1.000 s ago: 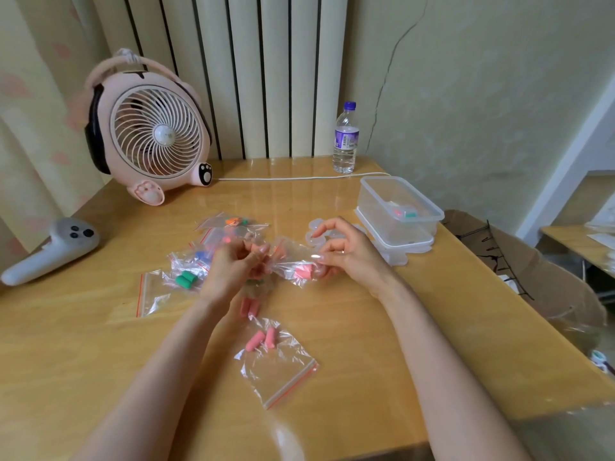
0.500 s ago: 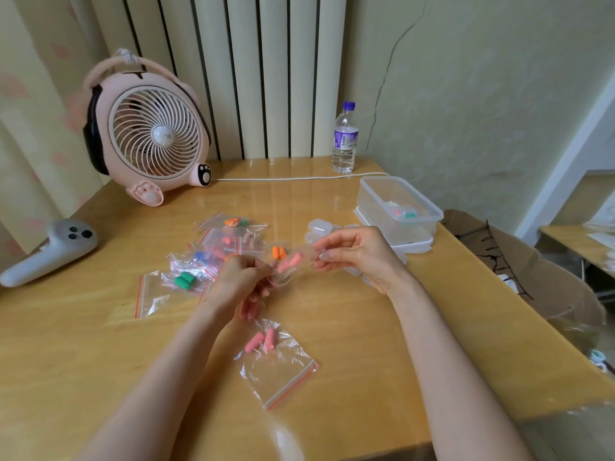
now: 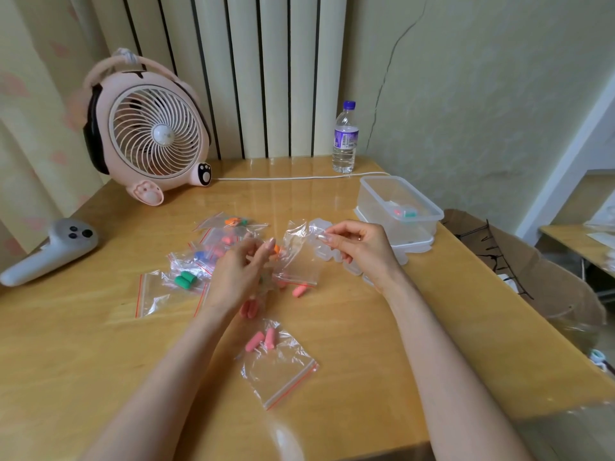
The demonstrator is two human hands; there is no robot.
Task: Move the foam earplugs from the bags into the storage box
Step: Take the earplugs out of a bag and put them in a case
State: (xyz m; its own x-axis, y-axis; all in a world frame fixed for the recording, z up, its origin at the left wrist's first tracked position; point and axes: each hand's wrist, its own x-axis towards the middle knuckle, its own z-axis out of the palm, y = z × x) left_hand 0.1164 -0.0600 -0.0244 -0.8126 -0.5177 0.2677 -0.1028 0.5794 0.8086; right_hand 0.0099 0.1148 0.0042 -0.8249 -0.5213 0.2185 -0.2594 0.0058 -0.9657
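From where I stand, the head view shows the person in the middle of emptying one bag. The right hand (image 3: 359, 247) pinches a top corner of the clear held bag (image 3: 299, 261) and holds it above the desk (image 3: 349, 344), red zip edge pointing down. The left hand (image 3: 239, 274) has its fingers up against the bag's left edge beside an orange earplug (image 3: 277, 249); whether they pinch it I cannot tell. A loose pink earplug (image 3: 299, 291) lies on the desk just below the zip edge. The storage box (image 3: 429, 216) stands to the far right, well apart, with a few plugs already inside. A pile of bags (image 3: 199, 257) sits left of the hands and a near bag (image 3: 279, 371) holds two pink plugs, so most of the work remains, I'd say. Next, the orange plug needs freeing, then both plugs need carrying right into the box.
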